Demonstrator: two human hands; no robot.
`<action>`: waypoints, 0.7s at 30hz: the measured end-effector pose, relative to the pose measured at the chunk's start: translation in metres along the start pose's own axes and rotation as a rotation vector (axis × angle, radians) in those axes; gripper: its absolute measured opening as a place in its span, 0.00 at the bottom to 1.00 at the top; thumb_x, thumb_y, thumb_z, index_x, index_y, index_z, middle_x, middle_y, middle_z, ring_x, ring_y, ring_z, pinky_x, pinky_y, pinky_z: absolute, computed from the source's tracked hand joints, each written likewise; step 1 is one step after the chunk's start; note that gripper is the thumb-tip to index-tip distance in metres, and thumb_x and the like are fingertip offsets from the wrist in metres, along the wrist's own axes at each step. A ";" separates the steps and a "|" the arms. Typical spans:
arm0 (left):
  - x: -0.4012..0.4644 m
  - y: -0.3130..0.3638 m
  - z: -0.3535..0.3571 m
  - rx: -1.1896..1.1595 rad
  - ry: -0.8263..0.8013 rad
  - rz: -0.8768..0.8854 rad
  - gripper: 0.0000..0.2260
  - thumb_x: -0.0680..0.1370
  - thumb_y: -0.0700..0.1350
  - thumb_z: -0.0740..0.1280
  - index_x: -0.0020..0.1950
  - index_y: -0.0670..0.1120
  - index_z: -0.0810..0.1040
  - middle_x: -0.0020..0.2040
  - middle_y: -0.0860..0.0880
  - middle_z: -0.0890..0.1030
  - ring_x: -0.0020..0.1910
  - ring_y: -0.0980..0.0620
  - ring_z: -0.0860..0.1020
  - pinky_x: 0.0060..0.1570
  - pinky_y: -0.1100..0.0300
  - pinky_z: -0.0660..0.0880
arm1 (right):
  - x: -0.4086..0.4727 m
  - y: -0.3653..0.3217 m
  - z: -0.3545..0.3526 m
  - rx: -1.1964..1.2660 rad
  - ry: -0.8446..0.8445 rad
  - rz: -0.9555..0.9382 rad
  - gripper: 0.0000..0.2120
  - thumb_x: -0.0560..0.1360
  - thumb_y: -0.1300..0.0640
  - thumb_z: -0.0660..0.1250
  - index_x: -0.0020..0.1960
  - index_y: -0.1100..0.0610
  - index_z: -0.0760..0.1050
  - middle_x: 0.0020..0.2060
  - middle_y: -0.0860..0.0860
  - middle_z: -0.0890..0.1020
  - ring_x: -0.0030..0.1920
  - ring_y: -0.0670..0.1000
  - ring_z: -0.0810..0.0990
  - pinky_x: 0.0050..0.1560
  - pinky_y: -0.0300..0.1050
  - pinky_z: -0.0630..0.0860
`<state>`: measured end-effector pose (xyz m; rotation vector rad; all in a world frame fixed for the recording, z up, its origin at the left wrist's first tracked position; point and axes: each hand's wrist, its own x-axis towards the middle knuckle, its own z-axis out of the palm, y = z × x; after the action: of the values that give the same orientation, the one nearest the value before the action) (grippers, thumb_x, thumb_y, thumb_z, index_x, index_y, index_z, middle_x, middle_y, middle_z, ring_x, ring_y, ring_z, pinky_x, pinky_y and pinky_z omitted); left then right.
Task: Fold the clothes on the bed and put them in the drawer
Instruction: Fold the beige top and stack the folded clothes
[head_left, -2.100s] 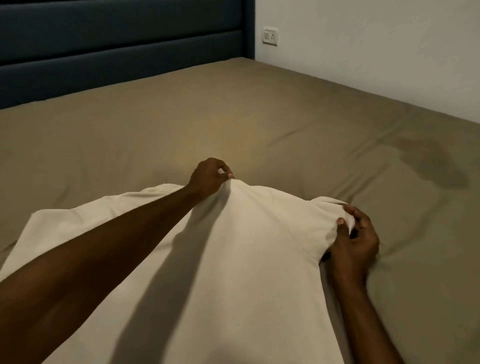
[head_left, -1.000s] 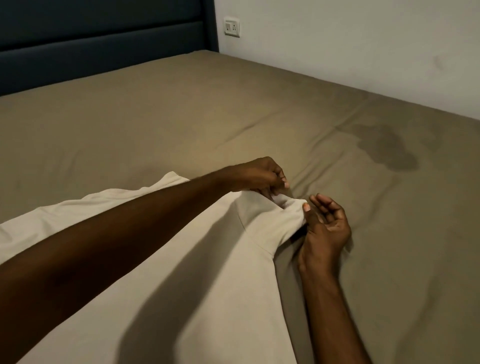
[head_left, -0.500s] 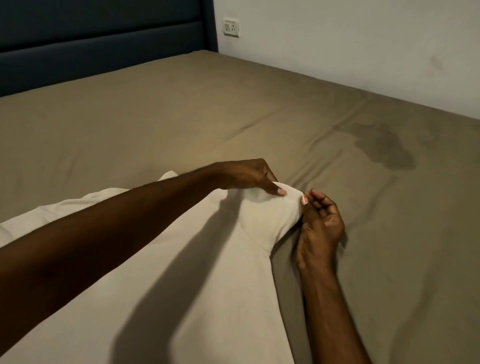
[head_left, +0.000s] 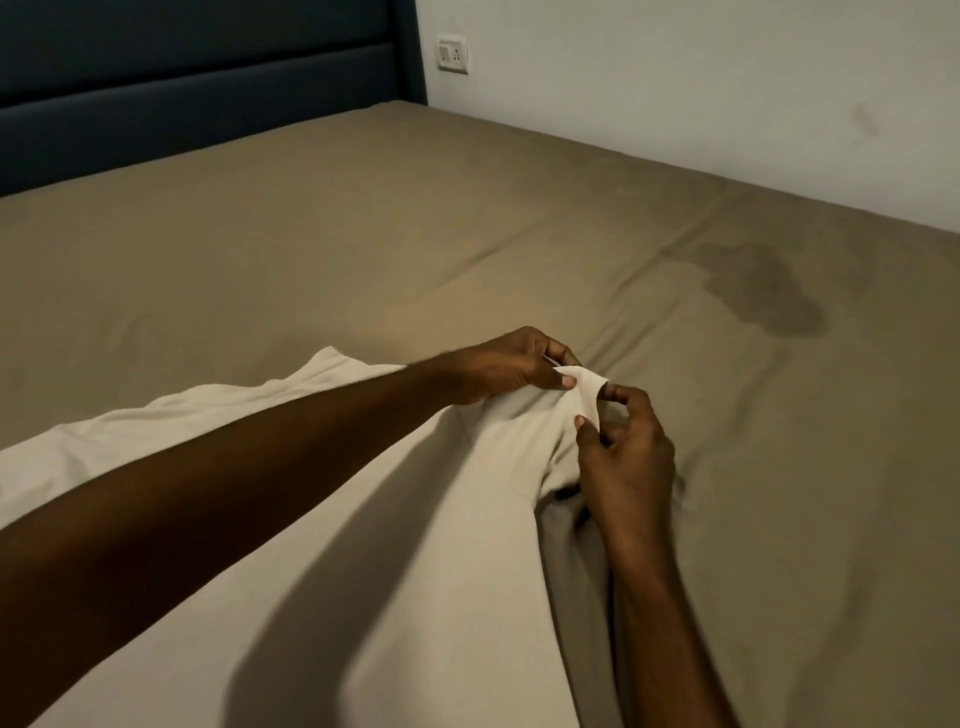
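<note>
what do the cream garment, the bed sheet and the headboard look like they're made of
Cream garment: soft matte knit, probably cotton; it drapes and bunches where pinched.
Bed sheet: matte olive-brown woven fabric, stretched with shallow creases.
Headboard: dark blue upholstery in padded horizontal panels; fabric or leatherette, unclear.

Matt cloth garment (head_left: 363, 597); matt bedsheet (head_left: 363, 234)
</note>
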<state>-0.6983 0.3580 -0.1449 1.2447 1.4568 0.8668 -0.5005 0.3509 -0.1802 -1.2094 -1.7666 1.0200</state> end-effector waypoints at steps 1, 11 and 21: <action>0.002 -0.004 0.003 0.010 0.029 0.028 0.10 0.80 0.38 0.70 0.58 0.34 0.81 0.51 0.39 0.84 0.49 0.44 0.82 0.55 0.49 0.79 | -0.001 0.001 0.000 -0.085 -0.008 -0.004 0.14 0.79 0.57 0.70 0.63 0.52 0.73 0.46 0.51 0.83 0.44 0.54 0.79 0.43 0.45 0.71; 0.014 -0.024 0.030 0.859 0.362 0.306 0.12 0.77 0.58 0.72 0.51 0.51 0.83 0.45 0.56 0.85 0.45 0.55 0.81 0.41 0.59 0.69 | -0.004 -0.002 -0.002 -0.619 0.074 0.075 0.16 0.83 0.52 0.65 0.65 0.58 0.67 0.53 0.61 0.83 0.52 0.65 0.82 0.43 0.52 0.70; -0.083 -0.031 0.007 0.979 0.870 0.233 0.10 0.82 0.51 0.63 0.57 0.48 0.80 0.52 0.49 0.83 0.51 0.44 0.80 0.47 0.52 0.74 | -0.022 -0.006 0.032 -0.565 -0.245 -0.458 0.37 0.82 0.36 0.49 0.80 0.61 0.63 0.80 0.58 0.65 0.79 0.58 0.63 0.78 0.59 0.63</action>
<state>-0.7010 0.2698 -0.1564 1.8807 2.6667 0.9212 -0.5249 0.3220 -0.1911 -0.9369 -2.4847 0.4195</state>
